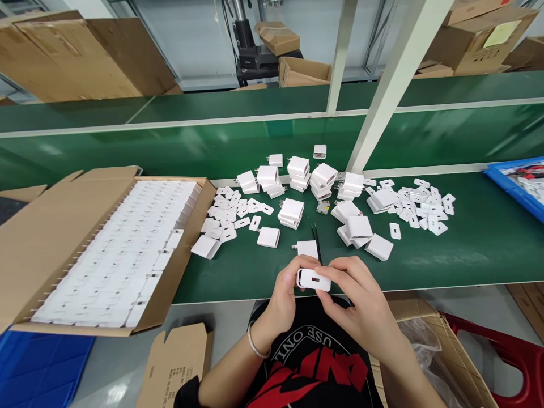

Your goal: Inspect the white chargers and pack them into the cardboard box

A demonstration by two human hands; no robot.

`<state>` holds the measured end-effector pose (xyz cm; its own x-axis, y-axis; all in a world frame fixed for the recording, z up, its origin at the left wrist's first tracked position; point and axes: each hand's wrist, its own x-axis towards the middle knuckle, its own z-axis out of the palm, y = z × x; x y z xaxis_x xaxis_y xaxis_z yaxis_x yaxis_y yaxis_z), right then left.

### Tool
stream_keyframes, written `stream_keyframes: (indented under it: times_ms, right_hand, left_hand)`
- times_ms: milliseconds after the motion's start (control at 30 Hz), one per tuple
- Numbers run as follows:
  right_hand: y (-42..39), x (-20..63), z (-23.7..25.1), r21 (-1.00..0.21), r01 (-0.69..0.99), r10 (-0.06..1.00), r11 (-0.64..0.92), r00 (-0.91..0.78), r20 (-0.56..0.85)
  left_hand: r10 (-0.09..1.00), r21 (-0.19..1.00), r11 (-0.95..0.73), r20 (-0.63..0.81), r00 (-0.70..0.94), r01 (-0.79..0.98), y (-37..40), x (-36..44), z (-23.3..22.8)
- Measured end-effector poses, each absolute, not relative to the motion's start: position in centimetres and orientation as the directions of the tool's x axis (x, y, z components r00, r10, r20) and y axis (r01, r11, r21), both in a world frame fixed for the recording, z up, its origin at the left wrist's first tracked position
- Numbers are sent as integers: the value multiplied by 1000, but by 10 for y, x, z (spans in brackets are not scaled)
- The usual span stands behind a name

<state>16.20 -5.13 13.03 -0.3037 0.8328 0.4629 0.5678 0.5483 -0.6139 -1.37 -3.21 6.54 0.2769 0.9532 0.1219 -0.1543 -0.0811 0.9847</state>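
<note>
Head view: left hand (285, 289) and right hand (361, 300) both grip one white charger (313, 280) at near table edge (446, 273), slot face toward camera. Cardboard box (51, 238) at left end holds full rows of chargers: much seems done. Loose chargers (323, 181) and small cover plates (420, 207) remain mid-table; tweezers (317, 246) lie just beyond hands.

Front strip of green bench (446, 263) by my right hand (361, 309) lies open | ahead, tweezers (317, 241) and stacked white chargers (323, 181) block | left, the packed carton (106, 249) walls me in | slanted white post (395, 79) crosses the far reach.
</note>
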Motion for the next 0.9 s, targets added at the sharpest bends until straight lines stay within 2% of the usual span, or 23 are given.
stream_keyframes:
  times_ms: [333,600,900]
  right_hand:
    - [-51,166,130,-630,574,848,523,-276,453]
    - [-51,165,130,-614,561,827,556,-300,475]
    - [-50,169,131,-612,581,837,536,-275,472]
  left_hand:
    - [950,979,-87,137,279,-185,-33,-15,68]
    - [947,985,-127,156,282,-119,-31,-15,71]
    - [957,984,-64,107,269,-163,-31,-16,67]
